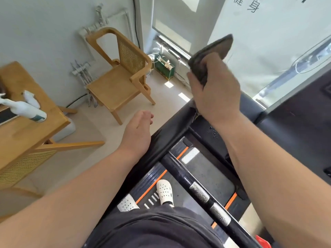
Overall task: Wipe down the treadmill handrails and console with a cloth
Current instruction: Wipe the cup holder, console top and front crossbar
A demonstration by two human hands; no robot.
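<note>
My right hand [215,88] grips a dark grey cloth [213,51] and holds it up above the far end of the treadmill's black left handrail [172,135]. My left hand [138,130] hovers just left of that handrail with loosely curled fingers and nothing in it. An inner black bar with silver sensor patches [198,192] runs diagonally below my right forearm. The dark console [297,126] fills the right side. My feet in white perforated shoes [164,191] stand on the treadmill deck.
A wooden chair with a cane back [121,72] stands on the pale floor to the left. A wooden table [21,126] at the left edge holds a white spray bottle [26,109]. A green box [164,68] sits by the window.
</note>
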